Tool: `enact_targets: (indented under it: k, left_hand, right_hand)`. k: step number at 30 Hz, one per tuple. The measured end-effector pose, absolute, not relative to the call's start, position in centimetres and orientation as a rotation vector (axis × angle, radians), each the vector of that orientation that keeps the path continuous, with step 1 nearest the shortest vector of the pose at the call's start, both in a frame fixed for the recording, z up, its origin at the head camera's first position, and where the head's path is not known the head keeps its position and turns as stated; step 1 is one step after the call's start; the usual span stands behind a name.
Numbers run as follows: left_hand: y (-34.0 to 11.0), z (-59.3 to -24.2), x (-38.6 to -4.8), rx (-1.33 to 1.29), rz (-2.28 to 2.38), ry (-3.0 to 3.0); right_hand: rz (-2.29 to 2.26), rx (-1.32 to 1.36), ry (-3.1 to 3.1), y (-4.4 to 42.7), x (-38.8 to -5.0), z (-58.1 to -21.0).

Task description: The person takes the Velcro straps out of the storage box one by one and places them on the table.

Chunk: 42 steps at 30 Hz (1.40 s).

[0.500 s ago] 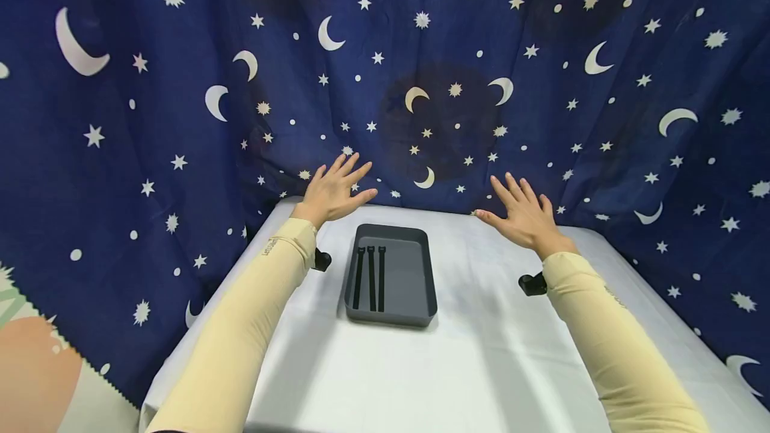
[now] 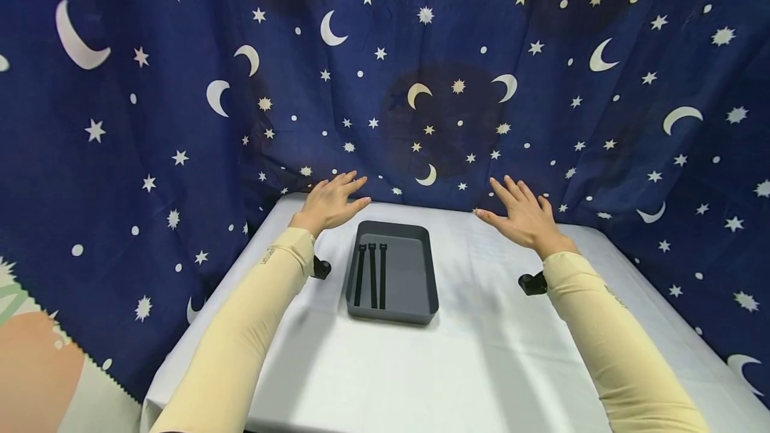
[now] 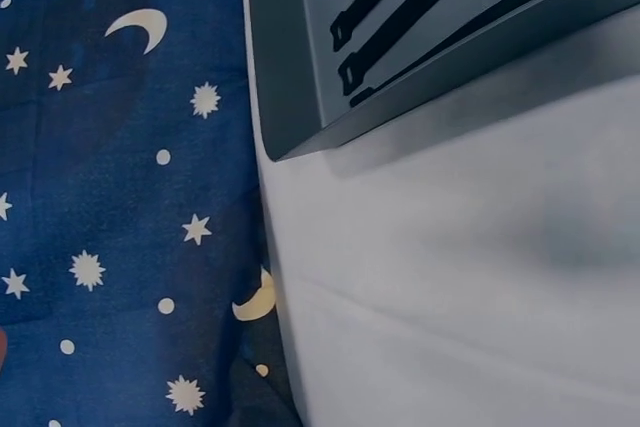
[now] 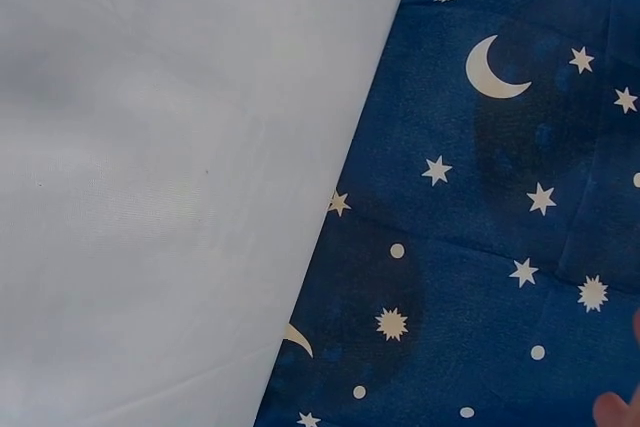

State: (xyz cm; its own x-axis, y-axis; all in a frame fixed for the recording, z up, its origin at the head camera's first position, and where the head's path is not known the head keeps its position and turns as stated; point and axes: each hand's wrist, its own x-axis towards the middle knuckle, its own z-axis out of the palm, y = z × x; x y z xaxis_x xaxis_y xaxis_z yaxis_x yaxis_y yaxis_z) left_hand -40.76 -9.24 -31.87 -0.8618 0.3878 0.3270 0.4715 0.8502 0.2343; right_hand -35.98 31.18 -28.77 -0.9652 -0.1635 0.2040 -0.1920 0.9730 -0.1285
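Observation:
A dark grey rectangular tray [image 2: 409, 279] sits near the middle of the table in the head view. Along its left side lie three black straps [image 2: 373, 276] with slotted heads, probably cable ties; the left wrist view shows their looped ends [image 3: 350, 72] close up. My left hand [image 2: 329, 202] hovers past the tray's far left corner, fingers spread, holding nothing. To the right of the tray my right hand [image 2: 522, 216] is raised with straight, spread fingers and holds nothing. In the right wrist view only a few blurred fingertips [image 4: 612, 409] show at the edge.
White cloth [image 2: 373, 366] covers the table. Behind it and at both sides hangs a dark blue curtain [image 2: 385, 85] with moons and stars. A small black mount sits under each wrist, such as the right mount [image 2: 532, 284].
My left hand has dropped slightly, its fingertips now lower against the curtain. The right hand has hardly moved, and the tray and straps lie as before.

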Motion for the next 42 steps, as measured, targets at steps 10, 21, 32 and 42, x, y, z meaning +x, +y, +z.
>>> enact_targets:
  k: [10,21,32,42]
  left_hand:
    - [-9.3,-33.9,-40.6,-0.627,-0.626,-2.791]
    - [-9.4,-37.5,-40.3,-0.61,-0.788,-2.801]
    - [-9.3,-40.0,-39.7,-0.593,-0.863,-2.804]
    - [-9.0,-41.9,-39.5,-0.579,-0.919,-2.783]
  right_hand:
    - [0.254,0.278,-2.948,31.2,-35.9,-29.2]
    - [0.265,0.294,-2.941,31.1,-36.0,-29.4]
    - [0.234,0.308,-2.954,30.7,-35.9,-29.9]
    - [0.223,0.314,-2.95,30.0,-36.2,-30.0]
